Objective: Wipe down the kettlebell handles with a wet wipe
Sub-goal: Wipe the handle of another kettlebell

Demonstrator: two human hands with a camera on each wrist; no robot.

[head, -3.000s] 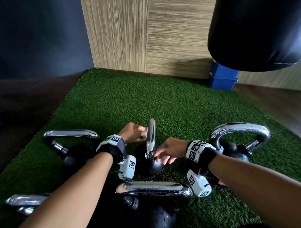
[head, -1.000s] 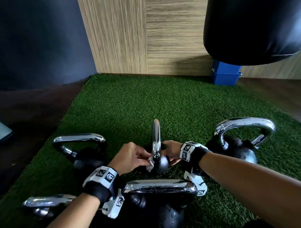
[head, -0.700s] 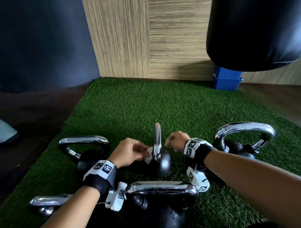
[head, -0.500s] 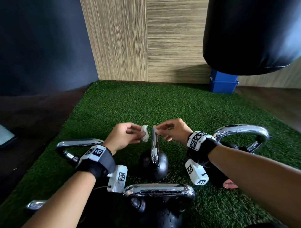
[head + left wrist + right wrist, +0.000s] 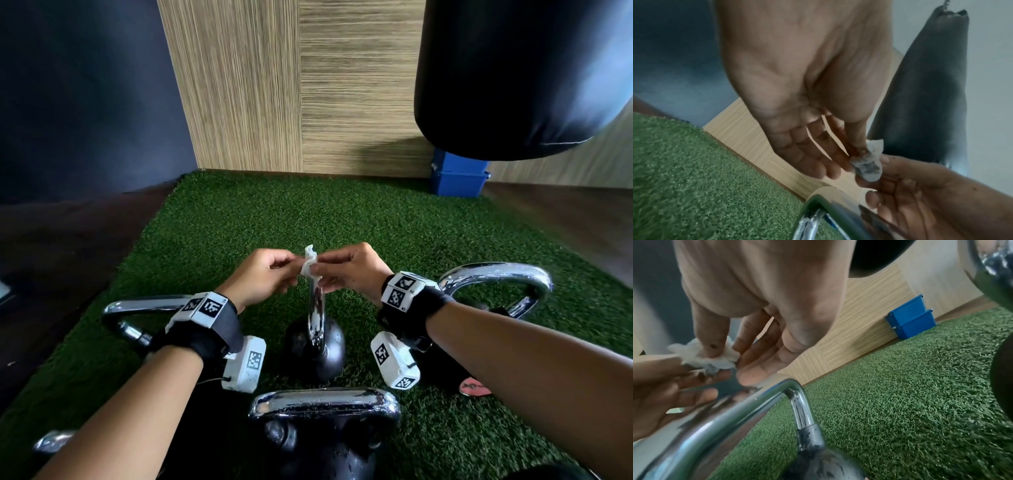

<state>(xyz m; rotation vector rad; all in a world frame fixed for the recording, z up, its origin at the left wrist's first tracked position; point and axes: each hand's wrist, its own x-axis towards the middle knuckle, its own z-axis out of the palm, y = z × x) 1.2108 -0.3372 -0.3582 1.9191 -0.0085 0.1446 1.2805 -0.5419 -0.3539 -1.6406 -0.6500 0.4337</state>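
Observation:
A small crumpled white wet wipe [image 5: 309, 263] is held between both hands just above the chrome handle [image 5: 315, 308] of the small black kettlebell [image 5: 317, 346] standing mid-mat. My left hand [image 5: 291, 271] pinches the wipe [image 5: 869, 164] from the left with thumb and fingertips. My right hand [image 5: 327, 270] pinches it from the right, its thumb pressing the wipe [image 5: 705, 353]. In both wrist views the handle [image 5: 756, 402] [image 5: 818, 211] curves below the fingers, apart from the wipe, which shows grey smudges.
Other chrome-handled kettlebells stand at the left [image 5: 144, 308], at the right [image 5: 496, 277] and close in front [image 5: 325, 402] on the green turf mat [image 5: 342, 212]. A black punching bag [image 5: 513, 68] hangs at upper right. Blue bins [image 5: 459, 174] sit by the wooden wall.
Both hands rose from the sides of the small kettlebell's handle to above its top. The wipe, earlier held by the left hand alone, is now pinched by both hands.

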